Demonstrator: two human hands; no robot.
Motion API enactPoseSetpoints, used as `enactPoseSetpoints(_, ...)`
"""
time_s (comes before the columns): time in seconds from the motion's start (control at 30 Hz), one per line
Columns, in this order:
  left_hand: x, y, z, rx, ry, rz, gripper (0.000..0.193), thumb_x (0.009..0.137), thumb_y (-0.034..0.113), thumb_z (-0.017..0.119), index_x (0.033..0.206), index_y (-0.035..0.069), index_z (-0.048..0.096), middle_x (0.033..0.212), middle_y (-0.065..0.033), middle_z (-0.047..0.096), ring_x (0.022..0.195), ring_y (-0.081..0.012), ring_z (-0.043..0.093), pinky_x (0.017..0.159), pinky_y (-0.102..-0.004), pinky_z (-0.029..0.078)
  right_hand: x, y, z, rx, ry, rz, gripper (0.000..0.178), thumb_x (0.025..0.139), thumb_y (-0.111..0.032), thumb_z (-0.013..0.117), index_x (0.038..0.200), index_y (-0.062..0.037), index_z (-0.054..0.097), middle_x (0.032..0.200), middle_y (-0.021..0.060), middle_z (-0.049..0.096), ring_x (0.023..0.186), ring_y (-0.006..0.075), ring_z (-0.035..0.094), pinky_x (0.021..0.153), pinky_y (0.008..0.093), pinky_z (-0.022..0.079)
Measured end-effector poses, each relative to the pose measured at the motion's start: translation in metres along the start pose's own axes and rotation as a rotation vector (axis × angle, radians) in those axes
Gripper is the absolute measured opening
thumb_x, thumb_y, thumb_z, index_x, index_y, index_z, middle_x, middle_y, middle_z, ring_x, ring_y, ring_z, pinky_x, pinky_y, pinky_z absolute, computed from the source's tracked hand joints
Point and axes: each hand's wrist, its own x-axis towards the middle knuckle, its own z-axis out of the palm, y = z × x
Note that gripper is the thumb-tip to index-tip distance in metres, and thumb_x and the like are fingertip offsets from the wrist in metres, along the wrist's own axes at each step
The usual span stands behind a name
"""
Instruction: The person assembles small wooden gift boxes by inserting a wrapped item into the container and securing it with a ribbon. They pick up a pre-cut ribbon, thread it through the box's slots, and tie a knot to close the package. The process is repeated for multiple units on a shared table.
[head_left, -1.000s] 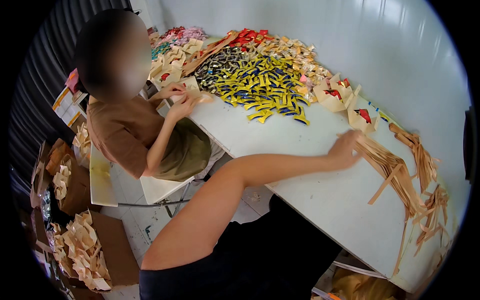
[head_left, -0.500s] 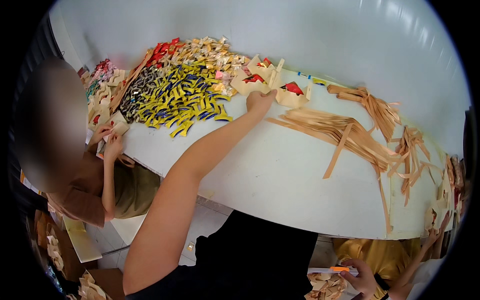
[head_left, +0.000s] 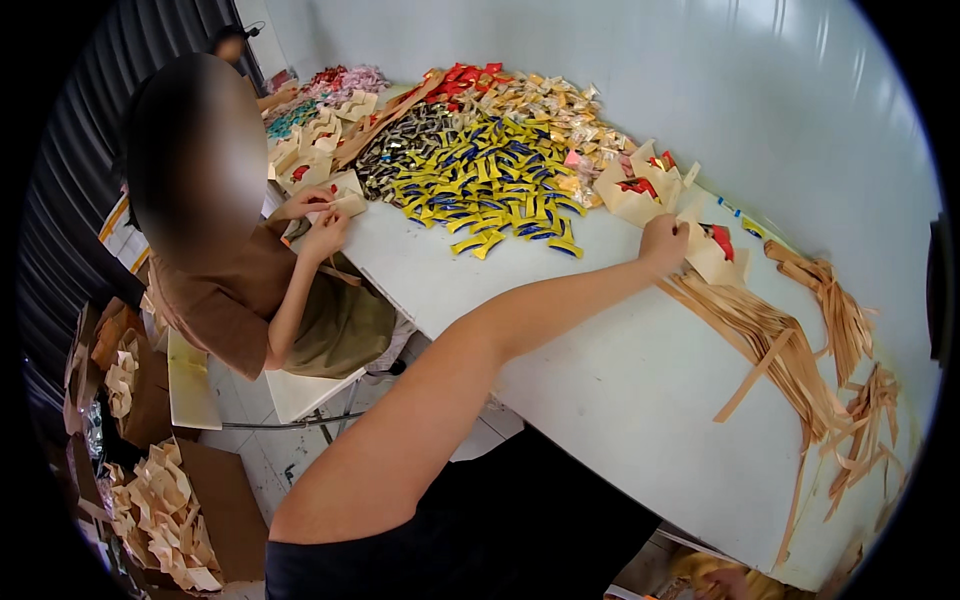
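My left arm reaches over the white table, and my left hand is closed, its fingertips pinching the near edge of a small cream paper box. A red-wrapped piece shows in that box's opening. Just beyond my hand stands another cream box with red pieces inside. Beside the held box, a bundle of flat tan ribbons lies spread on the table. My right hand does not show.
Left of my hand lies a heap of yellow-and-blue wrapped pieces, with red pieces behind. A co-worker sits at the left, hands on another cream box. More ribbons lie right. A carton of folded cream boxes stands on the floor.
The view has swung left, so the table appears further right and tilted. My left hand stays at the same cream box. A hand with an orange-and-white object at the lower right has left the view.
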Motion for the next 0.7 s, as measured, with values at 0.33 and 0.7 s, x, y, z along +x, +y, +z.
enactPoseSetpoints(0.33,-0.122,0.110,-0.089,-0.431,-0.797,-0.271,0.027,0.110,0.027,0.063,0.101,0.003,0.070,0.078,-0.0001,0.065,0.057,-0.0070,0.053,0.052,-0.0261,0.045,0.145,0.029,0.055,-0.021,0.321,-0.249,0.053,0.076,-0.016,0.093,0.123,-0.0093,0.070,0.142,0.0187,0.063,0.132,0.0459,0.056,0.111,0.0577,0.044)
enactPoseSetpoints(0.7,-0.150,0.082,-0.090,-0.424,-0.919,-0.138,0.036,0.107,0.029,0.068,0.122,-0.003,0.076,0.089,-0.0016,0.073,0.077,-0.0068,0.062,0.071,-0.0262,0.051,0.176,0.034,0.133,0.110,0.117,-0.473,0.030,0.079,-0.013,0.088,0.108,-0.0100,0.079,0.095,0.0052,0.067,0.096,0.0258,0.067,0.078,0.0363,0.055)
